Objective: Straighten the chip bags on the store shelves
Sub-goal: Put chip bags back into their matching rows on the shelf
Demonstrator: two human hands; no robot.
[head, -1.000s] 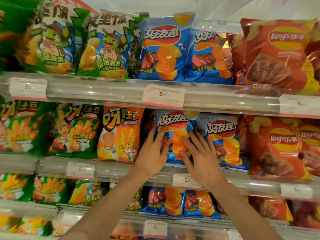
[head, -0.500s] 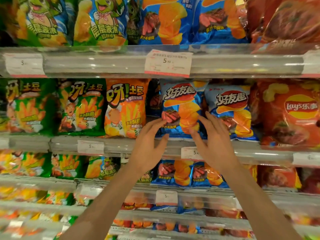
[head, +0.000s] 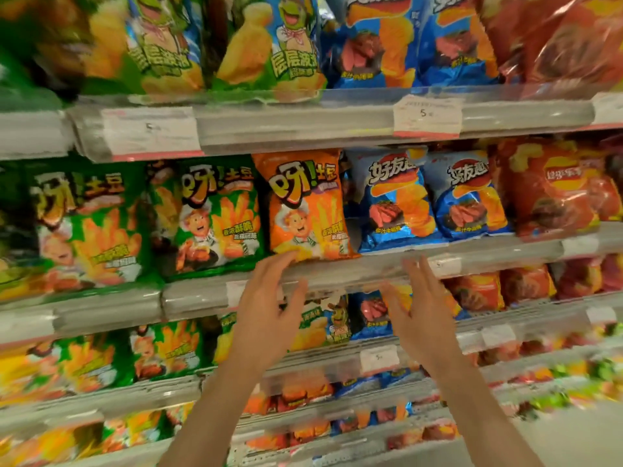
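Setting: store shelves [head: 337, 278] crowded with chip bags, view blurred.
Left hand [head: 269, 308]: raised, fingers spread, empty, fingertips just under the orange bag [head: 305, 203].
Right hand [head: 419, 315]: raised, spread, holding nothing, before the shelf edge.
Orange bag: upright on middle shelf, beside blue bags [head: 394, 200].

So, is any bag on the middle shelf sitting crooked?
Yes. The orange bag leans right, overlapping the neighbouring blue bag. The red bag also sits tilted. The frame is blurred, so smaller faults can't be judged.
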